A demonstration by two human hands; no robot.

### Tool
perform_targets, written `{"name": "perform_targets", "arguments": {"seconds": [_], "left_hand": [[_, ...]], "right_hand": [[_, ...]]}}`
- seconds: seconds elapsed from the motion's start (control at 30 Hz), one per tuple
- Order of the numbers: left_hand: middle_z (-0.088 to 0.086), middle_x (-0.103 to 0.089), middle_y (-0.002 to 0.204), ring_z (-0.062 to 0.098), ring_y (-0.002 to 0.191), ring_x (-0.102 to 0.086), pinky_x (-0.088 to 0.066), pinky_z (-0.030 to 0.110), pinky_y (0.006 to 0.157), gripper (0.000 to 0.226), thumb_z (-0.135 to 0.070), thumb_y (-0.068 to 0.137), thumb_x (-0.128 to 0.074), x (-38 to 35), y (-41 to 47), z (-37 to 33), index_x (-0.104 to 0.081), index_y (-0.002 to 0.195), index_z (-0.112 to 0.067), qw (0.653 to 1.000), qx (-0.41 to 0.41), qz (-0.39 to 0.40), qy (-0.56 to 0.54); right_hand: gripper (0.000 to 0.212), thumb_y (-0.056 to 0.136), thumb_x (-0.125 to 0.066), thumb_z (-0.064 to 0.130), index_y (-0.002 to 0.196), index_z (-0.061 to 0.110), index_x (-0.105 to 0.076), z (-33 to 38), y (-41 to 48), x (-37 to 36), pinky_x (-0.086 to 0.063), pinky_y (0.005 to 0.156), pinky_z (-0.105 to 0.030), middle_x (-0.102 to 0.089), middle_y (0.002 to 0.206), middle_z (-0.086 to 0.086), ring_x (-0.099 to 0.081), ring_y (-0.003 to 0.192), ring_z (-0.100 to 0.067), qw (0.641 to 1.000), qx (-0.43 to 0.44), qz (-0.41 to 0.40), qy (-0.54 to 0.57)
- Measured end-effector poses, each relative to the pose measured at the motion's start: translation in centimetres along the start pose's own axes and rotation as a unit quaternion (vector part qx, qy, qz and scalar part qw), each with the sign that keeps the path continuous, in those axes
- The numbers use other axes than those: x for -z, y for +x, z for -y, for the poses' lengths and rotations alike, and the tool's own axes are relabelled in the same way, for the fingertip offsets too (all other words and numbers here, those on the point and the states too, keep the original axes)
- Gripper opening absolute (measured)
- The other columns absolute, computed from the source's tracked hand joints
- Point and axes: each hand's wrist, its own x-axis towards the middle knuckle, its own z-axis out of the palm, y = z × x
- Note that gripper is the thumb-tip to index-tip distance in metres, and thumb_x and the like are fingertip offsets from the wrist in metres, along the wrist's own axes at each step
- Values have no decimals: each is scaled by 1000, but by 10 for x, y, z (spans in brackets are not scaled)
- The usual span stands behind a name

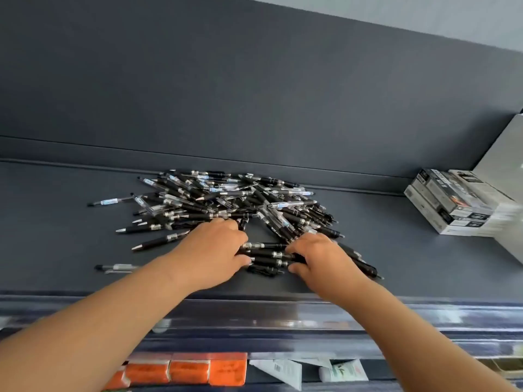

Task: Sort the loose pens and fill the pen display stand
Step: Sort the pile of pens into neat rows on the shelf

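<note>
You're facing a dark grey back panel [254, 94] and working over the dark shelf [396, 264] running below it. The big pile of loose pens [226, 199] is lying mid-shelf, close to the back panel, with black and clear barrels crossing every way. A stack of pen boxes [452, 205] is sitting at the shelf's right end, well apart from the pile. On the level below, orange packs [186, 369] are lying at the left and white tubes [342, 370] to their right, both blurred. Your left hand [210, 250] is reaching in at the pile's near edge, fingers curling over the left ends of a small bundle of black pens [267, 254], thumb tucking in on the near side. Your right hand [319, 258] is gripping the same bundle's right ends, fingers curled, thumb underneath. The bundle is lying roughly crosswise between your two hands, just in front of the pile and touching its front edge. More black pens are sticking out past your right hand to the right. One clear pen [110, 201] is lying off the pile's left side; another clear pen [116, 267] is lying beside your left forearm.
</note>
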Motion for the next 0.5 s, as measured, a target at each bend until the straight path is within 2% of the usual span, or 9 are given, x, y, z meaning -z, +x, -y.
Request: {"name": "perform_targets", "arguments": {"seconds": [0.1,0.23,0.3,0.43,0.5], "left_hand": [[-6,-52,110,15,107,-46,-43,31,92,54,-58,83,-58,-1,1,-2,-54,123,-21,1000,19,16,7],[-11,-44,95,11,99,-42,-39,25,83,47,-43,84,-65,-2,3,-5,-54,125,-23,999,40,9,-16],[-14,-39,87,10,92,-39,-34,24,77,38,-39,84,-67,0,5,-5,-58,117,-25,999,49,-2,-21],[-15,-41,85,12,90,-43,-36,25,74,20,-37,83,-68,3,7,-11,-59,98,-26,998,53,10,-21],[-13,-43,85,13,91,-45,-38,26,74,17,-36,85,-67,3,7,-13,-57,93,-25,998,57,25,-26]], "right_hand": [[40,93,-58,29,132,23,-53,-6,1,-3,-39,100,-31,-52,128,1,-42,121,-18,1000,2,-1,22],[39,91,-60,28,129,21,-54,-9,4,-4,-38,96,-27,-49,123,-1,-40,119,-19,999,-2,17,47],[35,90,-63,28,123,20,-57,-11,5,-2,-38,92,-26,-49,118,0,-41,115,-18,998,-2,17,55],[16,89,-64,27,99,21,-53,-13,5,1,-34,74,-25,-46,99,5,-44,91,-14,997,-17,17,74],[16,89,-62,27,101,20,-53,-14,5,1,-35,71,-26,-48,97,6,-46,86,-14,996,-19,18,81]]}}
